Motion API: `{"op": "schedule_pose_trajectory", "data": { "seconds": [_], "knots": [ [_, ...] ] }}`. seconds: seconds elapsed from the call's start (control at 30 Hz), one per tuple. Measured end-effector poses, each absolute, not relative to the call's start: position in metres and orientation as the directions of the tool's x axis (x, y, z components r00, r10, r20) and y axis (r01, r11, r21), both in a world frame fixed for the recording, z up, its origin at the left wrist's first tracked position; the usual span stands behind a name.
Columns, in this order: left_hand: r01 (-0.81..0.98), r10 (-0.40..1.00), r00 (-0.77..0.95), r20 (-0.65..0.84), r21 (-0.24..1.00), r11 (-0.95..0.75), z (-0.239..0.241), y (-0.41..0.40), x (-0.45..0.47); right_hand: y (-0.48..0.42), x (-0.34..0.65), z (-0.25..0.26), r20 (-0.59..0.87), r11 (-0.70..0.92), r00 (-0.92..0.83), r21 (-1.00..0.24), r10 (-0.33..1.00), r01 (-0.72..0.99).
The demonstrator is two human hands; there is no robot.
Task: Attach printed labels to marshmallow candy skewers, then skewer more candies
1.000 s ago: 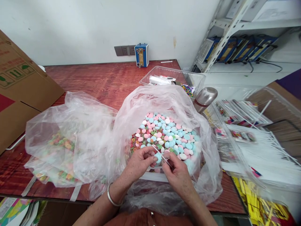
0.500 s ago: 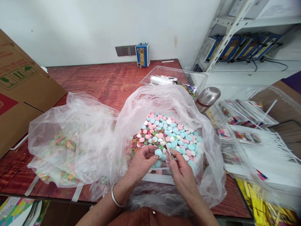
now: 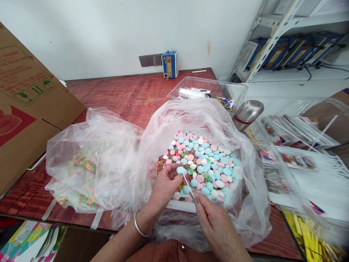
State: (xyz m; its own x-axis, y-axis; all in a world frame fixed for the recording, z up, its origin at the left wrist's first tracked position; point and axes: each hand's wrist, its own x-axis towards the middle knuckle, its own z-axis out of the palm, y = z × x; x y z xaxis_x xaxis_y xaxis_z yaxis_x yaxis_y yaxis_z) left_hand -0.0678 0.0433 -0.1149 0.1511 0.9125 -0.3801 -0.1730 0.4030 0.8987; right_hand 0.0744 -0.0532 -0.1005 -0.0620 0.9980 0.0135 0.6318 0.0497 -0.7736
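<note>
My left hand [image 3: 167,185], with a silver bangle at the wrist, pinches a pale blue candy disc [image 3: 181,170] between thumb and fingers. A thin white stick [image 3: 189,184] is gripped in my right hand [image 3: 212,217]; its far end meets the blue disc. Whether the stick has entered the disc, I cannot tell. Both hands are over an open clear plastic bag [image 3: 163,122]. Inside it lie many pink, white and blue candy discs [image 3: 224,160], with smaller ring-shaped candies mixed in on the left.
Left of it lies another plastic bag [image 3: 117,145] with coloured ring candies. A cardboard box [image 3: 29,87] stands at far left. Behind are a clear tray [image 3: 177,89], a steel flask [image 3: 248,112] and a blue device [image 3: 170,64]. Plastic bins with packets [image 3: 294,160] fill the right.
The stick in my right hand has come to the candy disc, which was apart from it before. My left hand still pinches the disc. The whole view has shifted slightly.
</note>
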Motion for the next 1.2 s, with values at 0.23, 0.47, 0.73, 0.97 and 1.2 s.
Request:
{"op": "schedule_pose_trajectory", "data": {
  "seconds": [0.23, 0.47, 0.73, 0.97, 1.2],
  "knots": [
    [-0.112, 0.935, 0.179, -0.307, 0.937, 0.329, -0.124, 0.038, -0.067, -0.047, 0.072, -0.094, -0.174, -0.131, -0.035, -0.845, 0.984, 0.518],
    [0.033, 0.976, 0.174, -0.134, 0.991, 0.130, -0.132, 0.032, -0.070, -0.047, 0.070, -0.094, -0.279, -0.228, -0.031, -0.839, 0.960, 0.493],
    [0.052, 0.916, 0.319, -0.242, 0.970, 0.239, -0.137, 0.018, -0.072, -0.040, 0.064, -0.106, -0.256, -0.221, 0.004, -0.824, 0.967, 0.522],
    [0.433, 0.939, 0.341, 0.042, 0.880, -0.197, -0.124, 0.027, -0.071, -0.028, 0.082, -0.110, -0.276, -0.285, 0.118, -0.711, 0.954, 0.643],
    [0.754, 0.850, 0.472, 0.233, 0.393, -0.526, -0.132, 0.067, -0.058, -0.009, 0.097, -0.100, -0.404, -0.300, 0.064, -0.555, 0.912, 0.776]
  ]
}}
